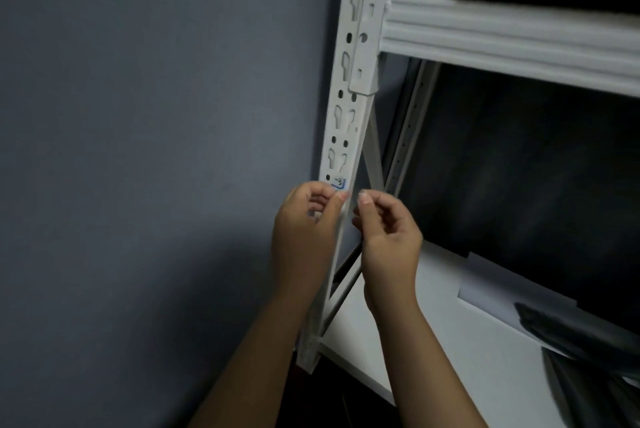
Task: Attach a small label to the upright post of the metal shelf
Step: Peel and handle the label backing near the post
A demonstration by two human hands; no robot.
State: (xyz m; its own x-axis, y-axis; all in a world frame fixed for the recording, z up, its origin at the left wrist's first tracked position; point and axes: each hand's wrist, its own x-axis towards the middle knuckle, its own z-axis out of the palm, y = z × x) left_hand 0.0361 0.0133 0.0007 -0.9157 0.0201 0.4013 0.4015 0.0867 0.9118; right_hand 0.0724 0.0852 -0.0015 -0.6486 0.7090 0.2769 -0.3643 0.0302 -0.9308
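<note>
Behind left hand (304,219), label (338,182) half-hidden

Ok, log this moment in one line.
small blue-edged white label: on white perforated metal post | left hand: thumb at label's lower edge | right hand: beside post, fingers curled

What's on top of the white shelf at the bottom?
On the lower shelf board, dark flat things lie at the right, partly on a pale sheet. Further back is too dark to see. The right hand and its arm cover part of the board's front.
</note>
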